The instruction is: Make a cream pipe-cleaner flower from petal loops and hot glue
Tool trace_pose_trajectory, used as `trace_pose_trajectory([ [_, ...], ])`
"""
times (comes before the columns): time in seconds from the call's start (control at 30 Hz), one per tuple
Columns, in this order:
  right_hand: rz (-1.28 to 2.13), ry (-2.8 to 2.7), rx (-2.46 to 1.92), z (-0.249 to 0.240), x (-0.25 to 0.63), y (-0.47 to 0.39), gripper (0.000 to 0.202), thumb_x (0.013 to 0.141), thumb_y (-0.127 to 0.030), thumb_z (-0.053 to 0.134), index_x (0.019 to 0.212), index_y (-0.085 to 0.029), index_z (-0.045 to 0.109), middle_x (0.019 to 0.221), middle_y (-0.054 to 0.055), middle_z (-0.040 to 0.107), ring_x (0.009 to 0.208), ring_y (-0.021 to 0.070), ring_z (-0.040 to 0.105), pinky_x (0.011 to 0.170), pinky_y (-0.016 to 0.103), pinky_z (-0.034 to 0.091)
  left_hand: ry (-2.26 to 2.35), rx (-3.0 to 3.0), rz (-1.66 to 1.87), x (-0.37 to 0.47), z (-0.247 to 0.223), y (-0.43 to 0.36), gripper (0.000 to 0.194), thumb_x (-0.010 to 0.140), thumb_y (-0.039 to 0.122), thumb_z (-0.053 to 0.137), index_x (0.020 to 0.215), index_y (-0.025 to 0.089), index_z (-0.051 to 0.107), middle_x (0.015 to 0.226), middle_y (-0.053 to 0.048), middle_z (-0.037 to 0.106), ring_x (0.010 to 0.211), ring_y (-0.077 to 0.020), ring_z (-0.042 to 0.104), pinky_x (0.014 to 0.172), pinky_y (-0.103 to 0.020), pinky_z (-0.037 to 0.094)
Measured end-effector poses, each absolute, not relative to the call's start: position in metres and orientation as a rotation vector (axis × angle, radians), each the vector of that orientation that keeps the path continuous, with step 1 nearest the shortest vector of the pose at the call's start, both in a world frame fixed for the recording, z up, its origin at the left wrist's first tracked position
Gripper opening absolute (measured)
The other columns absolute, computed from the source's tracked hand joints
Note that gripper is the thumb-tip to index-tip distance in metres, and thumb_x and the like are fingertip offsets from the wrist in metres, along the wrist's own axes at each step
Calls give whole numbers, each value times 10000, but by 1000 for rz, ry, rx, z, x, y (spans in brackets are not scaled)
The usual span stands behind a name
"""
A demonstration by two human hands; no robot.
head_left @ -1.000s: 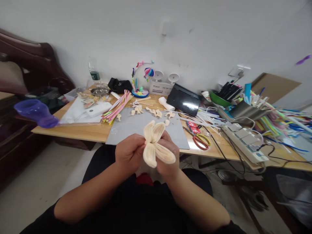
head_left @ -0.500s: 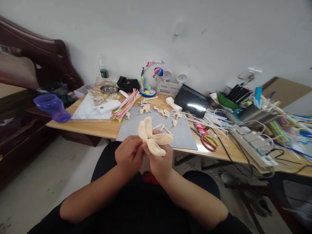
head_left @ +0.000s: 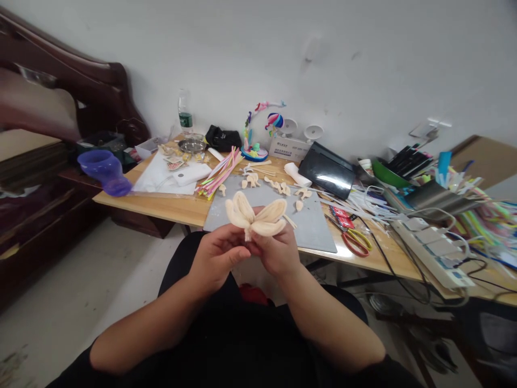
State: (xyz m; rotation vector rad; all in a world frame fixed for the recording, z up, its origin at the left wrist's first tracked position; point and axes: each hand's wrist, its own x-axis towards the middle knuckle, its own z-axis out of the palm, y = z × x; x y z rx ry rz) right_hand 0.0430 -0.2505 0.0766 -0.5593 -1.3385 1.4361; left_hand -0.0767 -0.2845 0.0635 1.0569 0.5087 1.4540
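Note:
A cream flower with several fuzzy petals (head_left: 264, 226) is held up in front of the table's near edge, its petals spread and its short stem pointing down. My right hand (head_left: 278, 249) pinches it near the stem from the right side. My left hand (head_left: 218, 256) is against its left side, fingers curled behind the petals and thumb stretched toward the stem. Beyond the hands, small cream pieces (head_left: 280, 187) lie on a grey mat (head_left: 319, 229).
On the wooden table (head_left: 161, 209), pink and yellow stems (head_left: 220, 172) lie left of the mat. Scissors (head_left: 355, 241) and a power strip (head_left: 434, 256) are at right. Farther back stand a bottle (head_left: 184, 116), a colourful ornament (head_left: 255, 151) and a black glossy object (head_left: 327, 170).
The flower has tipped from facing the camera to a more upright pose, showing its stem. My left thumb has moved off the stem. The whole view has shifted, so the table appears farther right.

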Motion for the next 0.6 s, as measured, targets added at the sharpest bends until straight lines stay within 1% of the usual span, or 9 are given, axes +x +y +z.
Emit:
trace_pose_trajectory([
  [0.07, 1512, -1298, -546, 73, 42, -249, 275, 715, -412, 653, 906, -213, 650, 503, -49, 447, 391, 63, 359, 344, 195, 307, 477, 986, 1431, -76, 67, -283, 284, 673, 357, 711, 882, 167, 690, 699, -63, 661, 661, -185, 611, 677, -342, 483],
  [0.13, 1557, -1299, -562, 70, 44, -246, 350, 708, -435, 656, 978, -213, 640, 501, -48, 454, 394, 72, 383, 331, 193, 316, 482, 898, 1405, -74, 72, -281, 265, 693, 390, 687, 810, 153, 693, 684, -63, 648, 633, -168, 594, 643, -323, 478],
  [0.17, 1556, -1321, -576, 69, 45, -245, 372, 707, -447, 653, 996, -212, 639, 504, -44, 465, 402, 80, 405, 335, 198, 333, 498, 857, 1400, -74, 75, -280, 244, 693, 377, 689, 783, 150, 689, 692, -58, 644, 614, -151, 581, 619, -303, 473],
  [0.23, 1505, -1403, -602, 70, 47, -242, 331, 737, -459, 618, 947, -207, 660, 527, -25, 498, 433, 96, 450, 364, 214, 376, 535, 794, 1407, -72, 79, -278, 185, 669, 309, 720, 756, 151, 678, 715, -40, 640, 576, -109, 551, 572, -255, 456],
  [0.33, 1243, -1574, -627, 78, 49, -242, 250, 788, -417, 568, 750, -200, 685, 667, 23, 582, 563, 120, 537, 500, 253, 467, 568, 731, 1451, -70, 79, -275, 176, 611, 255, 762, 711, 147, 666, 678, -15, 624, 541, -82, 520, 529, -220, 434],
  [0.4, 995, -1620, -647, 84, 50, -245, 198, 793, -347, 579, 700, -208, 684, 788, 36, 614, 702, 139, 576, 645, 281, 493, 592, 722, 1515, -69, 77, -274, 191, 577, 249, 780, 690, 150, 661, 658, -9, 620, 547, -89, 521, 523, -221, 431],
  [0.47, 825, -1607, -643, 87, 49, -248, 123, 788, -298, 595, 763, -229, 694, 845, 31, 626, 806, 153, 584, 746, 301, 478, 666, 792, 1599, -69, 74, -274, 183, 588, 251, 770, 706, 160, 665, 659, -10, 624, 559, -101, 528, 526, -232, 432],
  [0.53, 770, -1592, -618, 85, 49, -252, 113, 787, -282, 603, 844, -249, 696, 859, 27, 631, 842, 160, 585, 775, 312, 466, 811, 982, 1674, -71, 72, -276, 134, 638, 246, 733, 731, 169, 673, 662, -15, 626, 574, -120, 537, 542, -253, 440],
  [0.6, 758, -1583, -585, 82, 49, -255, 130, 785, -273, 612, 884, -267, 695, 885, 27, 633, 867, 163, 583, 786, 318, 460, 993, 1251, 1753, -75, 73, -278, 96, 668, 207, 705, 756, 178, 680, 706, -22, 635, 631, -139, 558, 601, -275, 453],
])
